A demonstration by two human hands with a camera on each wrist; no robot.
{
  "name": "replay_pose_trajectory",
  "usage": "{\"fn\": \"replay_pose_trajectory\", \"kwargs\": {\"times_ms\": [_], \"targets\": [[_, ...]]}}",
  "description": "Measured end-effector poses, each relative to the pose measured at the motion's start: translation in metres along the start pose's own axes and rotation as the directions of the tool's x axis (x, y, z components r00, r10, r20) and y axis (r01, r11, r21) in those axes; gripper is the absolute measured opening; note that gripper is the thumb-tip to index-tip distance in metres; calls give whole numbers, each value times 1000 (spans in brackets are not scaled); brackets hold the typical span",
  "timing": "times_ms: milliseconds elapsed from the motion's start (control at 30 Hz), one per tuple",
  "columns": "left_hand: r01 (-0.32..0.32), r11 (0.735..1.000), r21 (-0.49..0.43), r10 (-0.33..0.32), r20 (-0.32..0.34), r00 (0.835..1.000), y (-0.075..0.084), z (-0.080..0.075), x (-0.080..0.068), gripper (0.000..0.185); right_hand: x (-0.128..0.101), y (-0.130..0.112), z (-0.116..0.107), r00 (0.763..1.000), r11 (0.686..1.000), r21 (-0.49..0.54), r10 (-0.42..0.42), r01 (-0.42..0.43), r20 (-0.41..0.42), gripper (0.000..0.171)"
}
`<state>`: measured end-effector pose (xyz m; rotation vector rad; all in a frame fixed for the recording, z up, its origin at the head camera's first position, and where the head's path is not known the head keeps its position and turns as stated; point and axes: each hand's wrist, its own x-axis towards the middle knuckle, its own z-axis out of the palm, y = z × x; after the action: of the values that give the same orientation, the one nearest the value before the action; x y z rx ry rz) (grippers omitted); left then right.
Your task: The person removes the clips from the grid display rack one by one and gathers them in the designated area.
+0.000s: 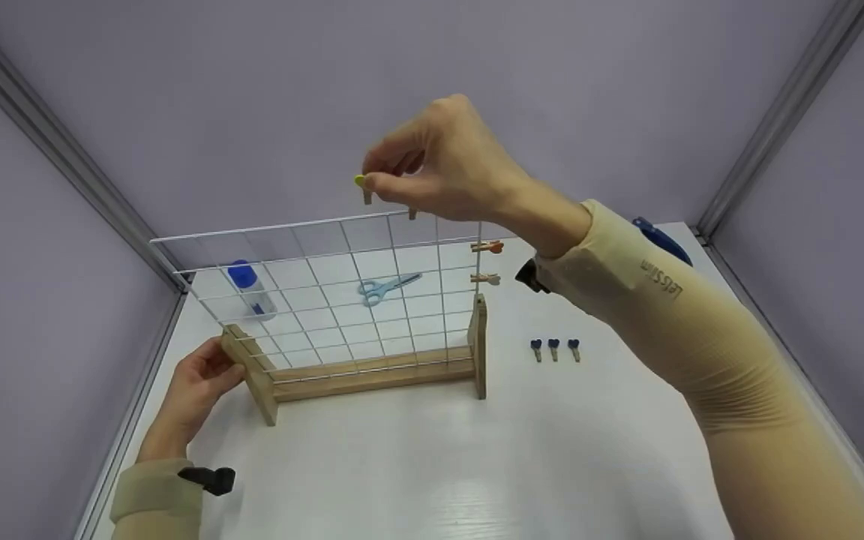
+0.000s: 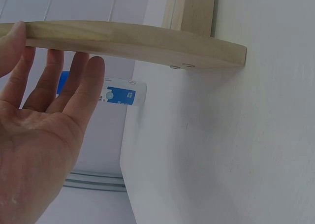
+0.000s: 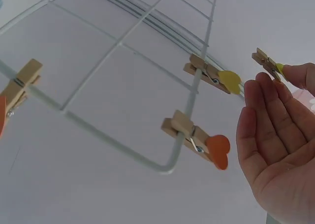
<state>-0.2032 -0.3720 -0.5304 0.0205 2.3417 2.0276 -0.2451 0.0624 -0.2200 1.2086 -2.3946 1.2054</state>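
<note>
Colours here: the wire grid (image 1: 342, 292) is white, sitting in a pale natural wood stand (image 1: 372, 379) on a white table (image 1: 417, 465). The clothespin (image 1: 365, 187) in the right hand (image 1: 447, 165) is plain wood with a yellow tip. Another yellow-tipped peg (image 3: 214, 79) and an orange heart peg (image 3: 197, 140) are on the grid. Three pegs on the table (image 1: 554, 349) have dark blue hearts. Scissors (image 1: 387, 288) are light blue, the bottle (image 1: 250, 288) has a blue cap, and both sleeves (image 1: 672, 315) are beige.
</note>
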Motion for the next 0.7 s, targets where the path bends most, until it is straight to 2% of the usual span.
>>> {"fn": "replay_pose_trajectory", "kwargs": {"times_ms": [167,467,533,700], "targets": [[7,1000,15,-7,3,1000,0,0,0,57,-12,-1,-12,998,999,16,-50,50,-42,13],[14,999,34,-14,8,1000,0,0,0,58,-48,10,-42,994,1000,0,-28,29,-107,14],[13,999,34,-13,12,1000,0,-1,1,58,-57,15,-47,993,999,-30,-20,16,-120,13],[12,1000,21,-12,5,1000,0,-4,0,57,-80,32,-50,990,994,-75,63,-73,-127,11]]}}
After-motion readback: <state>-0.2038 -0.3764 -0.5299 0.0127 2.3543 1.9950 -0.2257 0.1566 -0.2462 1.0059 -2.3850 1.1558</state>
